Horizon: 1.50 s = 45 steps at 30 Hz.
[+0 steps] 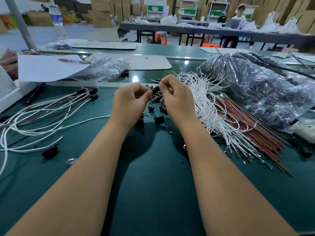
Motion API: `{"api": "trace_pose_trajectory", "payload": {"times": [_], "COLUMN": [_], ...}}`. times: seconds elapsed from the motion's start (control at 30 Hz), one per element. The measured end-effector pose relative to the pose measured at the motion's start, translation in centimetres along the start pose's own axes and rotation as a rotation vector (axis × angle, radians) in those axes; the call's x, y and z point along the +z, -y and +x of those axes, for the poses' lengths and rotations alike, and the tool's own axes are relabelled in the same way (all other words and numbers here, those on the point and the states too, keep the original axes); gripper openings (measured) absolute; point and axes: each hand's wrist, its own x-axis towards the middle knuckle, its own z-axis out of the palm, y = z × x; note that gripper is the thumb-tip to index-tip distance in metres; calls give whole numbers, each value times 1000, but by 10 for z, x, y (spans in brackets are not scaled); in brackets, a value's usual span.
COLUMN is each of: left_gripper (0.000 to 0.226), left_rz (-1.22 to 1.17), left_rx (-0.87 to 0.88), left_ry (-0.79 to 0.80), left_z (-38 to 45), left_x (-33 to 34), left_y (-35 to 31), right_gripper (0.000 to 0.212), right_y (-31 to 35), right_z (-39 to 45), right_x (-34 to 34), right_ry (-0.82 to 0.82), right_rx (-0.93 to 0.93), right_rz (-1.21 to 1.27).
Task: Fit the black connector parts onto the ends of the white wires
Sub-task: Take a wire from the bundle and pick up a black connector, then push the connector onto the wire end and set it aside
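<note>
Green matting covers the surface [153, 184], which is bordered far off by a second green strip and, beyond that, stacked cardboard boxes whose printing cannot be read. A small black connector part [155, 89] is held above the middle of the surface between the two hands, its long axis tilted up toward the far right. The left hand [130, 103] is curled, with thumb and forefinger pinching the part's lower end; the right hand [177, 97] is likewise curled, its fingertips closed on the upper end. Loose black connector parts [159, 109] are scattered just beneath the hands. A bundle of white wires [207, 106] is spread to the right, lying from far to near right, beside red-brown wires [247, 132]. Finished wires with black ends [51, 106] are laid at the left, their connectors pointing far right. A clear bag of black parts [265, 87] fills the far right. Open matting lies near, between the forearms. A water bottle [58, 23] stands far left, label illegible.
</note>
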Motion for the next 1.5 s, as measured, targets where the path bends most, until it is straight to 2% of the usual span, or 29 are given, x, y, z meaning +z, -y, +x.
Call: {"api": "trace_pose_trajectory", "payload": {"times": [0.13,0.37,0.47,0.57,0.87,0.97,1.1,1.2,1.3,1.4,1.5], "left_gripper": [12,14,11,6,18,17,7,8,8,14,19], "left_rz": [-176,-346,-381,-399,-477,-457,-417,-371,-256,-195,-149], "left_rx": [-89,-129,-122,-122,-155,-145,-178,-196,-165,-142,-121], "left_ry": [-15,-47,-15,20,143,139,43,-12,-37,-17,40], "left_z": [1,1,0,0,-2,-3,-2,-1,0,1,1], "left_x": [0,-7,-7,-5,-1,1,1,4,9,11,13], "left_y": [-3,-6,-6,-7,-14,-13,-8,-4,-3,1,5], "right_gripper": [13,26,16,7,9,10,9,10,11,6,13], "right_y": [0,6,7,6,0,0,1,3,4,3,-2], "right_z": [1,4,3,2,7,7,5,6,7,17,32], "right_x": [2,1,5,9,2,1,2,1,-7,-27,-57], "right_ry": [5,61,144,120,51,33,78,136,149,-18,-284], "right_rx": [61,295,261,227,253,275,299,295,256,161,186], "right_rz": [127,616,617,566,591,604,620,532,267,-13,-87]}}
